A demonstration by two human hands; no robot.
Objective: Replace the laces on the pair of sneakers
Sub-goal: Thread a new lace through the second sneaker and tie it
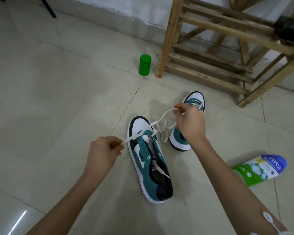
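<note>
Left hand: pinches one end of the white lace, just left of the near sneaker.
Right hand: pinches the lace higher, above the far sneaker.
Lace: stretched between both grips, across the near sneaker's toe.

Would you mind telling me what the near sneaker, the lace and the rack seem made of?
Near sneaker: matte teal panels, likely suede or canvas; smooth white sole, probably rubber. Lace: flat, limp, off-white woven fabric. Rack: bare, unfinished wood, grain visible.
</note>
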